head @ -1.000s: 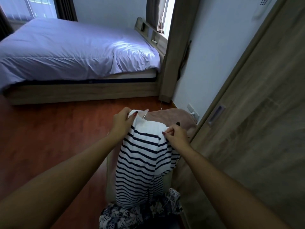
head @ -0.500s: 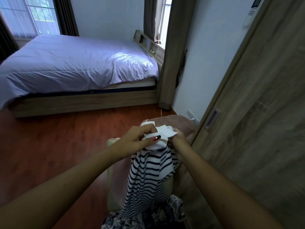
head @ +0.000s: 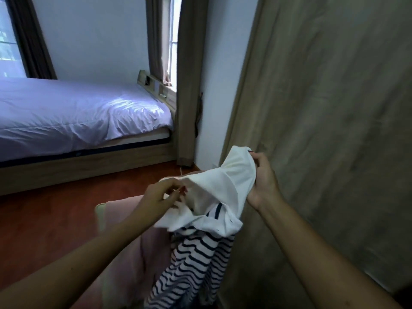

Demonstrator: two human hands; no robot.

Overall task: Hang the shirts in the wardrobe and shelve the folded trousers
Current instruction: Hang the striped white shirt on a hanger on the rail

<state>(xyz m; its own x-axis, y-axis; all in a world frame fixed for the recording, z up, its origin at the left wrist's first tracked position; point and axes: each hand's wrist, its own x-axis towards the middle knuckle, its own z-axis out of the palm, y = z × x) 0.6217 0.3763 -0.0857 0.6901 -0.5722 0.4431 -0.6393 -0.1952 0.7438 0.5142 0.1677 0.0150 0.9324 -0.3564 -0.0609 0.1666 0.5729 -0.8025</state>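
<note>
A bed (head: 66, 121) is set against the far wall (head: 95, 36), which is painted white. It is covered with a pale sheet (head: 133, 112) and carried on a wooden frame (head: 89, 168). Behind the bed's far left corner a window (head: 7, 41) is seen, flanked by a dark curtain (head: 31, 36). Above the headboard (head: 153, 84), at the bed's right end, a second window (head: 172, 47) is framed by brown curtains (head: 191, 85), and daylight is thrown from it across the sheet. In front of the bed a red-brown wooden floor (head: 44, 219) is laid. Right of the bed, past the curtains, the view is filled by the wood-grain wardrobe (head: 323, 108).
</note>
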